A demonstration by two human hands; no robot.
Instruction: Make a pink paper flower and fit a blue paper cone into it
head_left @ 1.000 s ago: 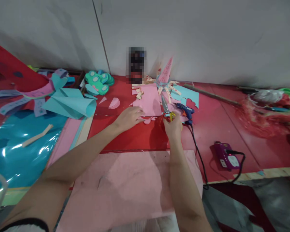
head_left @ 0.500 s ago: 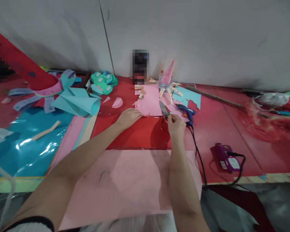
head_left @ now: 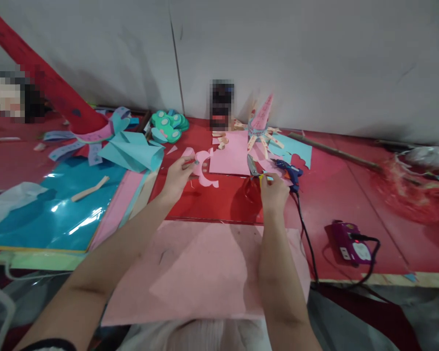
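Observation:
My left hand (head_left: 178, 176) pinches a curved pink paper cut-out (head_left: 206, 181) and holds it above the red table. Its outline bends like a C, with a gap in the middle. My right hand (head_left: 274, 191) grips a pair of scissors (head_left: 253, 165) by the handle, blades pointing away from me. Between the hands, a pink paper sheet (head_left: 229, 158) lies flat on the table. Just behind the scissors stands a pink paper cone (head_left: 263, 116) on a ring with spread, patterned strips. A blue glue gun (head_left: 290, 173) rests right of my right hand.
Green paper frog shapes (head_left: 168, 126) and a folded light-blue paper (head_left: 129, 152) lie at the left, near a tall red cone (head_left: 62, 92). A purple power adapter (head_left: 353, 245) with a black cable sits at the right. Behind it are a stick (head_left: 336, 151) and red netting (head_left: 398, 190).
My left hand has lifted off the table and now holds the curved pink cut-out. The right hand keeps the scissors in nearly the same place. The view has shifted slightly left.

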